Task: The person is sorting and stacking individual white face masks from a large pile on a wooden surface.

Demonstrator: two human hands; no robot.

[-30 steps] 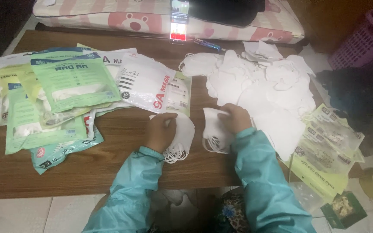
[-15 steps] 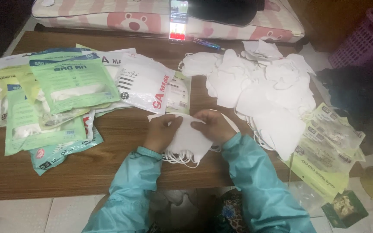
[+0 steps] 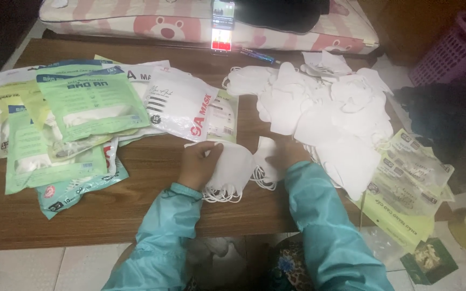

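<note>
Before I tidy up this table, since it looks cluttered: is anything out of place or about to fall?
Yes. The yellow-green packets at the right overhang the wooden table edge, and one small packet lies on the floor. The loose white masks sprawl unstacked.

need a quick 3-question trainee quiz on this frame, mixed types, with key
1. True or false: the left hand rests on a stack of white masks on the wooden table.
2. The loose heap of white masks lies where? A) left of the hands B) right of the hands C) on the floor
3. Fill in: the sealed packets at the table's left are mostly ____ in colour.

Key: 1 true; 2 B; 3 green. The right hand touches a mask beside the stack.
</note>
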